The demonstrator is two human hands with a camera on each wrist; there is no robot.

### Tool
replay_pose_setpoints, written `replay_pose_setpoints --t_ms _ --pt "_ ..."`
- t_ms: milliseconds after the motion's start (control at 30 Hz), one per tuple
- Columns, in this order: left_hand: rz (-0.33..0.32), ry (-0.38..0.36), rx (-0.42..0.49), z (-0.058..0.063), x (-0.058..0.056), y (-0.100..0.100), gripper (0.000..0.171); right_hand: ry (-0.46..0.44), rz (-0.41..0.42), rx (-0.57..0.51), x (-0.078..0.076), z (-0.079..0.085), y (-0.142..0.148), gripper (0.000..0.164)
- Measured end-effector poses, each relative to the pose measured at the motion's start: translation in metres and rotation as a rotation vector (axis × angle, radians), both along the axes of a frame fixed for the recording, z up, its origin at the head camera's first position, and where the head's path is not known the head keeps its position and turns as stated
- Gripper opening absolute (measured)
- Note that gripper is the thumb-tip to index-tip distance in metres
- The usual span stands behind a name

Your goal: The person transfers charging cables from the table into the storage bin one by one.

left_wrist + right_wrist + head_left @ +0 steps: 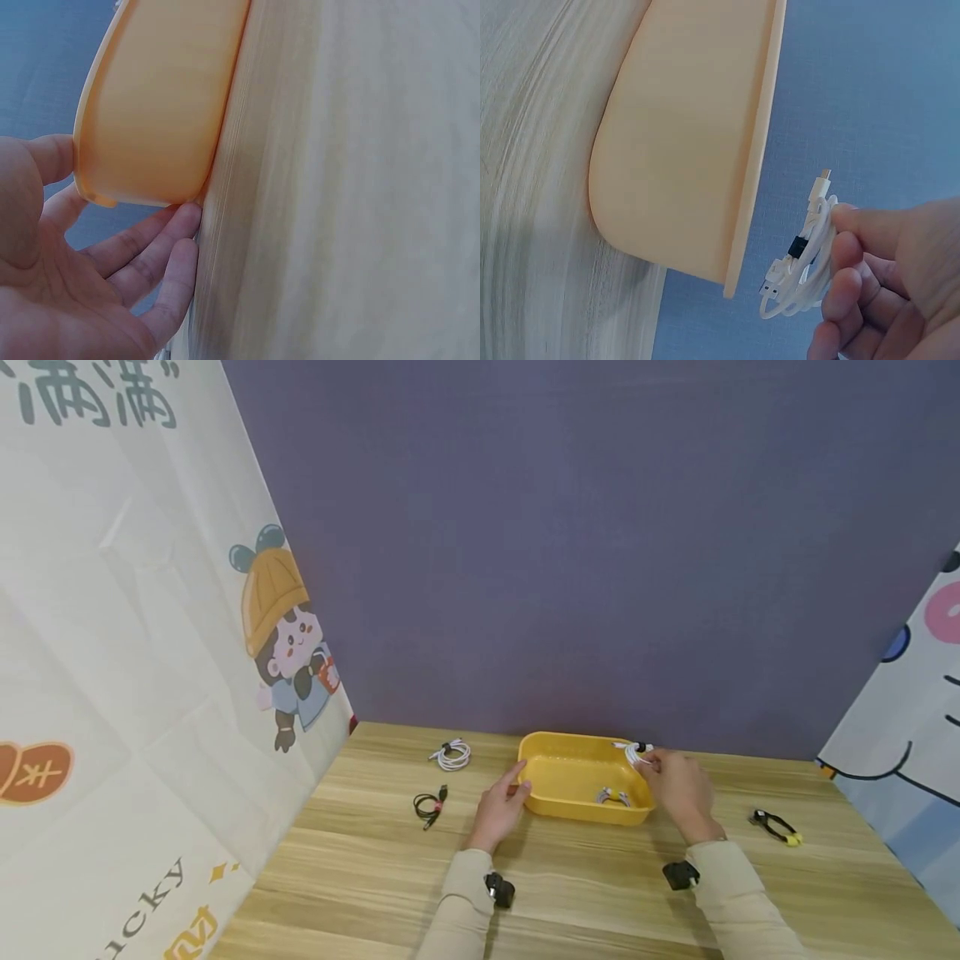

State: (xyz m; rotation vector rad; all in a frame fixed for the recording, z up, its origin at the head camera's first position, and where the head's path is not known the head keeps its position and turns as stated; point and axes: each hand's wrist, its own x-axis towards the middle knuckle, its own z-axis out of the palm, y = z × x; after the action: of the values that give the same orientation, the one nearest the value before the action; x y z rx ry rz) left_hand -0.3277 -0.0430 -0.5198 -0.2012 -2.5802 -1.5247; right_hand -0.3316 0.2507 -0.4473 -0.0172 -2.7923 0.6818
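Note:
My right hand [681, 789] pinches a coiled white USB cable [810, 259] between thumb and fingers, above the right end of a yellow plastic tray [585, 811]. A black tie binds this coil, and its plugs show in the right wrist view. At the tray's left end, my left hand [498, 814] holds the rim with thumb and forefinger; its other fingers reach along the end wall, low near the table. Inside the tray, toward the right, lies a small coiled cable [613, 797] with a yellow tie.
Left of the tray lie a coiled white cable [452, 755] and a black USB cable [429, 807] with a red tie. A black cable with a yellow tie [777, 828] lies at right on the wooden table [585, 893]. A dark wall panel [585, 552] stands behind.

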Motion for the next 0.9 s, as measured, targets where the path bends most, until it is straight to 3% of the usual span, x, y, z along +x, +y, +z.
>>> replay_pose_setpoints --t_ms 900 --pt "0.011 -0.016 -0.003 0.001 0.000 0.002 0.045 0.080 0.066 0.015 -0.003 -0.007 -0.015 0.029"
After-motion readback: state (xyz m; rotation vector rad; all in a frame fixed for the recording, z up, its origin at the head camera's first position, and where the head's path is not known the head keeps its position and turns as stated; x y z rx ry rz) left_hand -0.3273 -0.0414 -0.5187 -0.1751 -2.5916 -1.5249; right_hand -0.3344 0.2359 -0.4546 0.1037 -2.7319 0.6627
